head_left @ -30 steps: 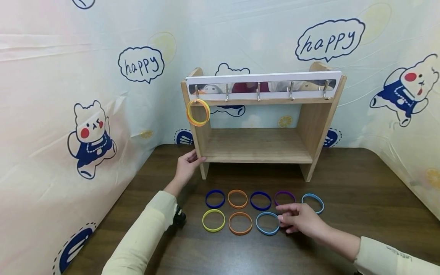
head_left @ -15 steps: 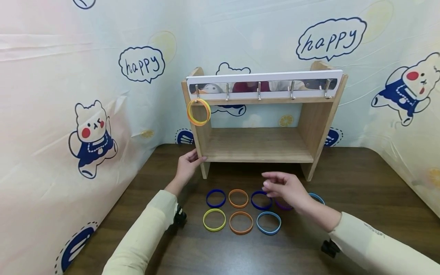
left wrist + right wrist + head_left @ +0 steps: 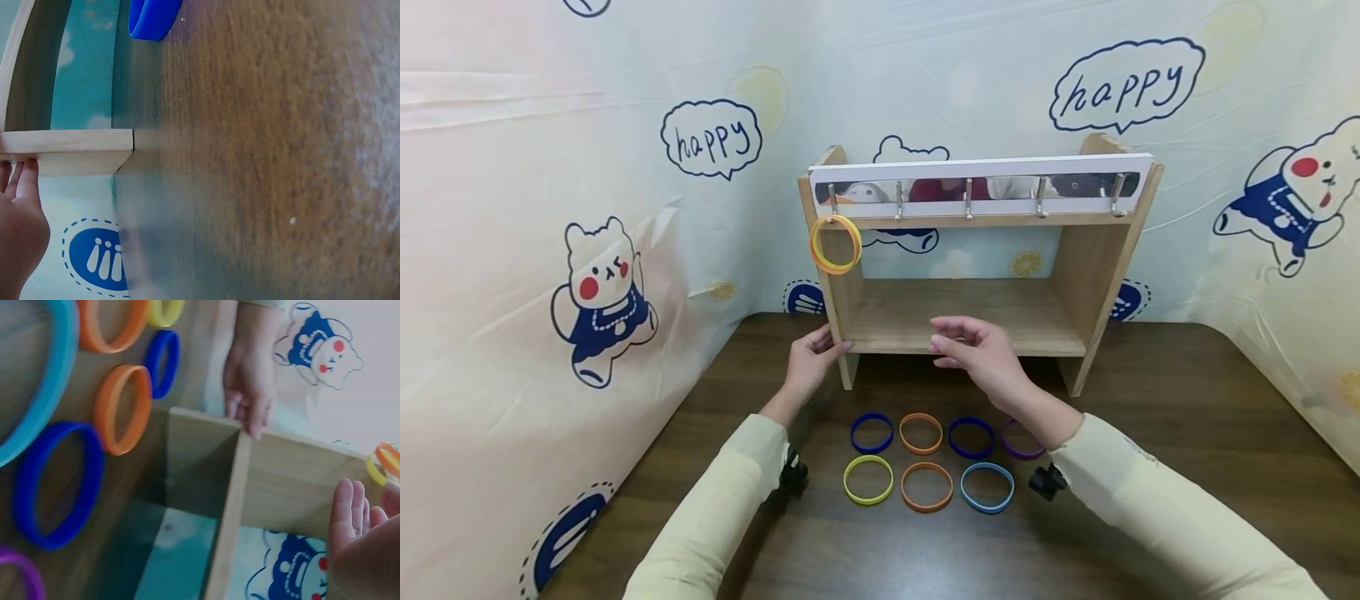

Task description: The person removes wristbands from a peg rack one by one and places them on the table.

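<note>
My left hand grips the lower left side panel of a wooden shelf rack, thumb at its front edge. The left wrist view shows those fingers against the panel. My right hand is raised before the lower board, fingers loosely bent and holding nothing. A yellow and an orange silicone wristband hang together from the leftmost hook. On the table lie two rows of wristbands, among them dark blue, purple, orange, yellow and light blue. The right forearm hides another light blue one.
A white-framed strip with several metal hooks runs along the rack's top front. The rack stands at the back of the dark wooden table. A printed cloth encloses the table's back and sides.
My right hand has moved up and left from beside the front light blue wristband, over the back row, to before the lower board. My left hand keeps its grip on the panel.
</note>
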`<state>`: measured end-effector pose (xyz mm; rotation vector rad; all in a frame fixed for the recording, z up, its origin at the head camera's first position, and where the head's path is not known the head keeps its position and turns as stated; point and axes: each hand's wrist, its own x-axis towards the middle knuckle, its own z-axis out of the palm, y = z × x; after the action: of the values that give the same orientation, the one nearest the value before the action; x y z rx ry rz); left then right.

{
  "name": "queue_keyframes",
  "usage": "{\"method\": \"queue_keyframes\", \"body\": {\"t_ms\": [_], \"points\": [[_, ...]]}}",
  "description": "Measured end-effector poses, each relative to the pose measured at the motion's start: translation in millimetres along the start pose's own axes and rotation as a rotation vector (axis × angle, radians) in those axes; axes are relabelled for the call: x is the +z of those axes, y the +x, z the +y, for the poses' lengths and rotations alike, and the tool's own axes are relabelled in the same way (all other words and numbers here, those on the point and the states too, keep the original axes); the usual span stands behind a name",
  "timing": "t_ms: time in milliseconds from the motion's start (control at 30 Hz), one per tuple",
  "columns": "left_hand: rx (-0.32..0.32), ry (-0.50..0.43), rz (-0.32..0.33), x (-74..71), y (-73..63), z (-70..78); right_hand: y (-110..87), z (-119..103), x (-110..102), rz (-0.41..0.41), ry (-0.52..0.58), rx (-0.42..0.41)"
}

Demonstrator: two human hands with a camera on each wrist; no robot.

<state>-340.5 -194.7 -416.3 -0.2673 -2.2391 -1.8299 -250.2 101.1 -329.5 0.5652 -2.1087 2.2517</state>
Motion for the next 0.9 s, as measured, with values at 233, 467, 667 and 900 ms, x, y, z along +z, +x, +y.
{"method": "queue_keyframes", "body": {"t_ms": [233, 467, 667, 900], "points": [[-0.004, 0.007, 0.007, -0.3, -0.6, 0.7, 19.7, -14, 27, 0.016, 0.07, -0.069], [-0.032, 0.005, -0.009, 0.1, 0.3, 1.7, 36.7, -26, 47, 0.029, 0.12, -0.095], [-0.032, -0.004, -0.03, 0.8, -7.4, 22.0, 51.0, -34, 61, 0.056, 0.116, -0.114], [0.017, 0.009, -0.02, 2.5, -8.8, 20.0, 64.8, -41, 77, 0.119, 0.132, -0.117]]}}
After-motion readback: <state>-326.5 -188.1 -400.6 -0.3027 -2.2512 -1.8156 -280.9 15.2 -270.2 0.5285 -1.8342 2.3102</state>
